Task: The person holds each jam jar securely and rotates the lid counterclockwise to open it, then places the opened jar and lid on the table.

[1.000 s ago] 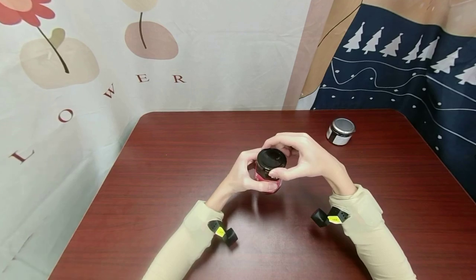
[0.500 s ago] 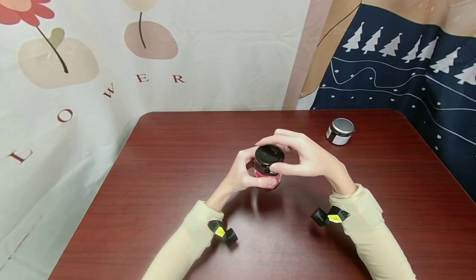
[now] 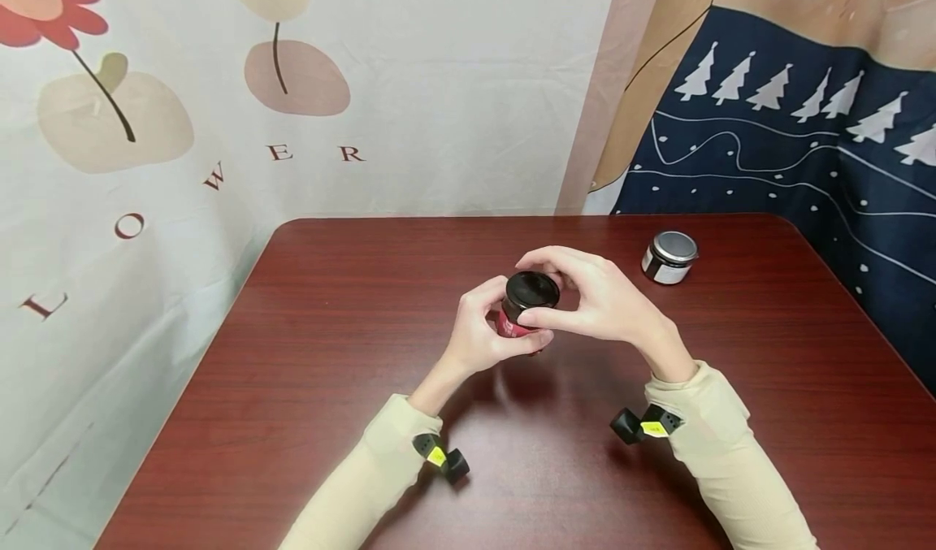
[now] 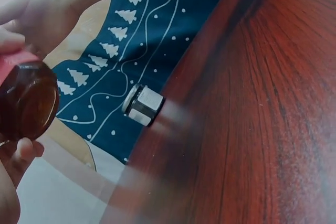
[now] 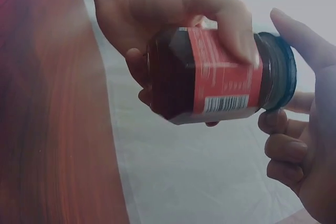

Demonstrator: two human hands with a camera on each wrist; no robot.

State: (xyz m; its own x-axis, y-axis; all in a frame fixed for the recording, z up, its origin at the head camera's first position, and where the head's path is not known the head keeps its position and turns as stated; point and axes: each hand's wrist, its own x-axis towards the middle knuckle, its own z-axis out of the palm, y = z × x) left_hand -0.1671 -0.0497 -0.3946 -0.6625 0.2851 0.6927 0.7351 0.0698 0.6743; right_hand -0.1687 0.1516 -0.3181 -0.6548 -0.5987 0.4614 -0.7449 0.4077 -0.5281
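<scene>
Nearest me on the feed are two pale sleeves (image 3: 366,477), each with a small black camera (image 3: 442,457) strapped on, so two cameras. Two hands past those. The left hand (image 3: 475,335) is wrapped round the body of the red-label jar (image 5: 218,85), thumb one side, fingers the other. The right hand (image 3: 603,298) is curved round the black lid (image 3: 532,288), spread about as wide as the lid; from the right wrist its thumb tip looks just off the rim, and I can't tell how hard it's gripping. The jar is up in the air over the table (image 3: 366,290), bottom showing and tilted a bit.

What'd worry me: only the left hand looks like a solid hold, so smooth glass could slip or spin if that loosens, and a thumb off the rim could let the lid slide or go crooked.

Farther back, one other jar (image 3: 669,262) with a silver lid stands upright, making two jars, two lids, one table. Behind that, a pale flower hanging (image 3: 453,87) and a navy tree one.
</scene>
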